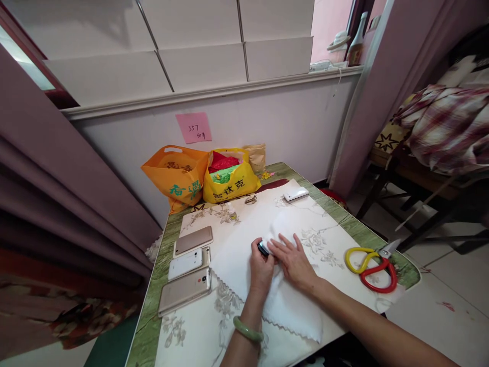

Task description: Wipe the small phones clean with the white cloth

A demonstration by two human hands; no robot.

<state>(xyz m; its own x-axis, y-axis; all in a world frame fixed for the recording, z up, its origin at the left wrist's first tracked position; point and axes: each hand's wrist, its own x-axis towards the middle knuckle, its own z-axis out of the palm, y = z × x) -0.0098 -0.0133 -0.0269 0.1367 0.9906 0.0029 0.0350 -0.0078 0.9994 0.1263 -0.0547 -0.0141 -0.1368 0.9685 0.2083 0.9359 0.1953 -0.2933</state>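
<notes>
My left hand (261,266), with a green bangle on its wrist, is closed round a small dark object (263,248) at the middle of the table. My right hand (293,259) lies flat with fingers stretched out on a white cloth (290,300) with a zigzag edge, pressing it beside that object. The cloth partly covers the dark object, so I cannot make out what it is. Both hands rest over a white floral table cover (324,239).
Three phones (186,265) lie in a column at the left. A white phone (295,194) sits at the far side. Red and yellow scissors (372,265) rest by the right edge. Orange (175,176) and yellow bags (226,178) stand against the wall.
</notes>
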